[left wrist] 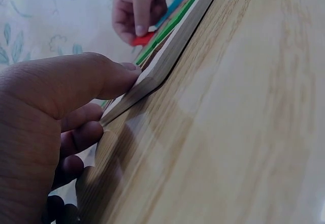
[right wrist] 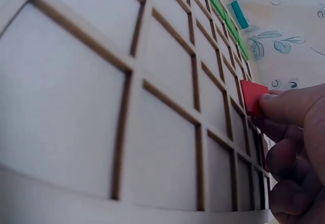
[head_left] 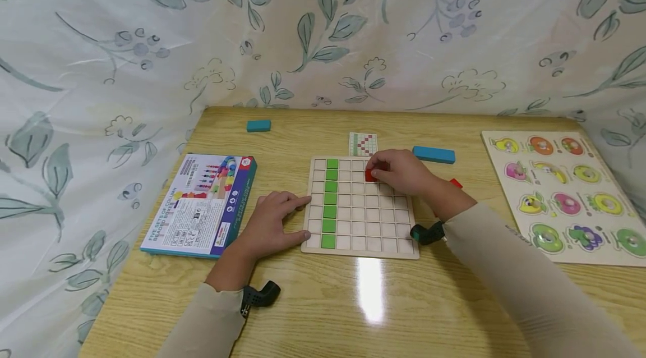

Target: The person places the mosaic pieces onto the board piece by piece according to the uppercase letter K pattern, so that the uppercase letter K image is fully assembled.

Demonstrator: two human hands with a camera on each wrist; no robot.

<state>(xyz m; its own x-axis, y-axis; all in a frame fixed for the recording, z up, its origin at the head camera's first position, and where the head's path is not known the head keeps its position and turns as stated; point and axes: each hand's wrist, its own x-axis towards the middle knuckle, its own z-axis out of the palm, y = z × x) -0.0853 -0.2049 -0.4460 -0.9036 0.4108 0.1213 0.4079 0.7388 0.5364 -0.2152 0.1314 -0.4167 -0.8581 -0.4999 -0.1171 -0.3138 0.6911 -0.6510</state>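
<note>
A wooden grid board (head_left: 373, 214) lies on the table, with a column of green square tiles (head_left: 330, 198) filling its second column from the left. My right hand (head_left: 404, 173) pinches a red square tile (right wrist: 252, 98) between thumb and fingers, over the far part of the grid. In the right wrist view a darker red patch (right wrist: 263, 150) shows beneath those fingers. At the board's left edge rests my left hand (head_left: 272, 226), its thumb and index finger spread and touching the rim. The left wrist view shows that thumb on the rim.
Behind the board lies a small pattern card (head_left: 363, 145). Blue blocks lie at back left (head_left: 258, 126) and back right (head_left: 433, 155). A boxed set (head_left: 202, 206) is at left, a fruit puzzle board (head_left: 570, 195) at right. Something red (head_left: 456, 183) peeks out beside my right wrist.
</note>
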